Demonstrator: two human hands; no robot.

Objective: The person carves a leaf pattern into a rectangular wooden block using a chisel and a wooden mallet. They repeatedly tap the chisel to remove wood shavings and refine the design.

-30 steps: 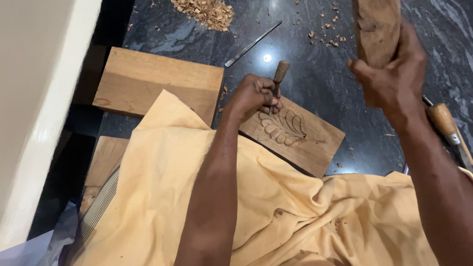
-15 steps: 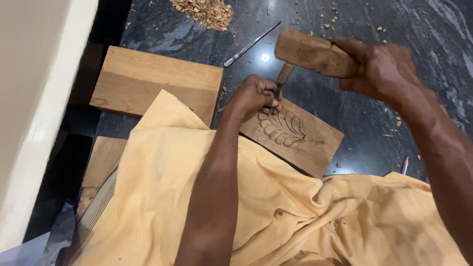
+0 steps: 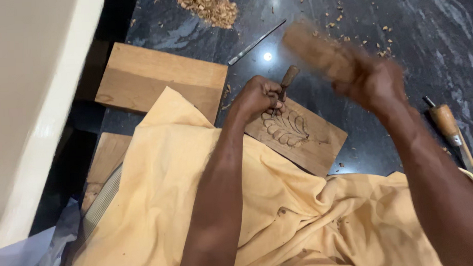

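While my left hand (image 3: 259,95) gripped the wooden-handled chisel (image 3: 286,81) on the stiff carved brown plank (image 3: 299,133) at centre frame, my right hand (image 3: 373,83) clenched the blurred, heavy-looking wooden mallet (image 3: 317,51) by its handle.

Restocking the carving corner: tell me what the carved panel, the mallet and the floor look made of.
Carved panel: bare, unvarnished wood by its matte tan face and visible grain, with a leaf relief cut in. Mallet in the right hand: brown and apparently wooden, though motion blur hides its finish. Floor: probably polished dark stone, grey-veined with a glossy light reflection.
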